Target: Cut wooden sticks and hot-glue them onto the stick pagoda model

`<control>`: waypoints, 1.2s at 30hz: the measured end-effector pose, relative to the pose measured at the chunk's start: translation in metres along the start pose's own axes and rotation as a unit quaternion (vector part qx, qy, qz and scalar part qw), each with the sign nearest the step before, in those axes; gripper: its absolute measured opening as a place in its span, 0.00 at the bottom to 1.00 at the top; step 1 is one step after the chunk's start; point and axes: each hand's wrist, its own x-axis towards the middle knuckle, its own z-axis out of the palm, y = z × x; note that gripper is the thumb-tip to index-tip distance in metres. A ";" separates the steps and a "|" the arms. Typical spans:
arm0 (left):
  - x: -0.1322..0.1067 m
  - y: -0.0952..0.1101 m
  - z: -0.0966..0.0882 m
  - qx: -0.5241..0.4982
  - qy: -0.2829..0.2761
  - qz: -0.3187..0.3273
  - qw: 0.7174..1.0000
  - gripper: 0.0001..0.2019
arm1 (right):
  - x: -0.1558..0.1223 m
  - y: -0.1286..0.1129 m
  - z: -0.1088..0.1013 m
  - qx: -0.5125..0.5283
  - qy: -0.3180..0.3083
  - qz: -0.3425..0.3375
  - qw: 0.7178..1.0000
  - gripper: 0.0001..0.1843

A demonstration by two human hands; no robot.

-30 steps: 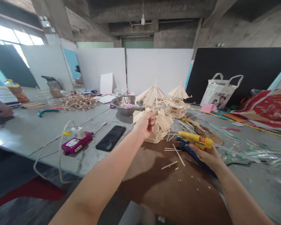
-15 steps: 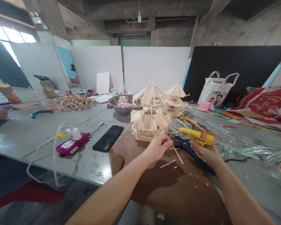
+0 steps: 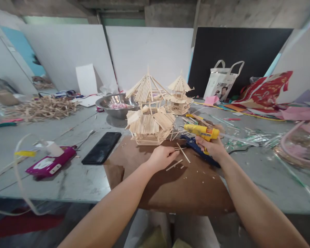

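My right hand [image 3: 209, 146] grips a yellow hot glue gun [image 3: 200, 131] by its handle, nozzle toward the left. A clear glue stick sticks out of its back end. Low over the brown board [image 3: 196, 196], my left hand [image 3: 164, 157] has its fingers curled together beside thin wooden sticks [image 3: 183, 153]; whatever is between its fingertips is hidden. Just behind that hand stands a pavilion model [image 3: 151, 125] built of wooden sticks, with a tiered roof partly open on top. Under the glue gun lies a dark blue tool [image 3: 200, 151], its front partly hidden.
A smaller stick pavilion [image 3: 179, 98] and a steel bowl [image 3: 116, 106] stand behind. To the left are a black phone [image 3: 101, 148], a purple power strip [image 3: 51, 161] with a cable, and a stick pile [image 3: 45, 107]. Clear plastic scraps [image 3: 248, 137] and a tote bag [image 3: 219, 82] are right.
The view has swung right and downward. My left hand has come lower, away from the model toward the board's loose sticks. My right hand keeps holding the glue gun.
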 end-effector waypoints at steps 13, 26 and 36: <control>0.000 -0.002 0.000 0.019 -0.053 -0.022 0.998 0.04 | 0.000 -0.001 0.001 0.016 0.011 0.002 1.000 0.15; 0.005 -0.011 -0.002 0.013 0.029 -0.072 0.997 0.08 | 0.003 -0.003 -0.002 0.074 0.085 0.000 0.994 0.16; 0.006 -0.004 0.011 0.107 0.022 -0.092 0.990 0.17 | 0.005 -0.004 -0.003 0.110 0.104 -0.002 0.988 0.15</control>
